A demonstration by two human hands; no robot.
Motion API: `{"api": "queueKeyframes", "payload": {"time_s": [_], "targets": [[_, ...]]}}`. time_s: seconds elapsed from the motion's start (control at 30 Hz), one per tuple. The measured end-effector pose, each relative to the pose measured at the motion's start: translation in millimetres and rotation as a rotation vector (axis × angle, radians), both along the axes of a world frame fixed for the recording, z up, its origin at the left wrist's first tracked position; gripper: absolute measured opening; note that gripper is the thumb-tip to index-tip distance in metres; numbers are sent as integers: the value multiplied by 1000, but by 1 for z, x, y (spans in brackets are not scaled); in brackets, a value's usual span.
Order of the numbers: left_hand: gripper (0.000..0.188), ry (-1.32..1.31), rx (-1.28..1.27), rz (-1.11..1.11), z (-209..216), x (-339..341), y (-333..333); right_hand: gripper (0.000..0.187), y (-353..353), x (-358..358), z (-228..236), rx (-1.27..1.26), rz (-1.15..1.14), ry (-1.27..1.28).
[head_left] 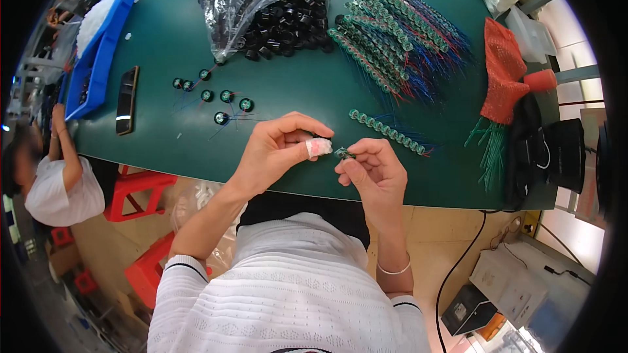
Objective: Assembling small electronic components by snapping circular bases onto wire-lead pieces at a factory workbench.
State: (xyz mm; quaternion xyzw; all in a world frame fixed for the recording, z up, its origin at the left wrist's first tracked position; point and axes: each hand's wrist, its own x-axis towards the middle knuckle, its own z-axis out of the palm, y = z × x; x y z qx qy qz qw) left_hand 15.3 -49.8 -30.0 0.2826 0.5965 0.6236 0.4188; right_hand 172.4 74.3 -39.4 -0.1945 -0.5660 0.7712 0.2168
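Near the table's front edge my two hands meet, fingertips close together. My right hand point(374, 173) pinches a small round green circuit board point(343, 153) between thumb and fingers. My left hand point(278, 149) is closed, with a white wrapping on one digit; whatever sits between its fingertips is mostly hidden. Just beyond my right hand lies a strip of round green circuit boards point(386, 132) with thin wires. To the left of my left hand are several black round caps point(246, 104) with green boards and wires in them.
A clear bag of black caps point(281, 26) lies at the back, beside a large pile of wired board strips point(399, 39). At left are a phone point(127, 100) and a blue bin point(98, 59). A red mesh sleeve point(502, 72) hangs at right. Another person point(62, 183) sits at far left.
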Motion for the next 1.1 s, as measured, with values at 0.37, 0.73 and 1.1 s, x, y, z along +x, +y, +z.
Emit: {"api": "queueKeyframes", "payload": {"time_s": [0.37,0.73,1.1], "targets": [[31,-254,-32,20,-8,13,-2,11,-7,0,-3,228,-28,-127],[28,-159,43,46,-7,22,-5,9,-5,-3,-2,272,-36,-160],[31,-208,46,39,-8,22,-8,12,-11,-2,-10,484,-101,-99]]}}
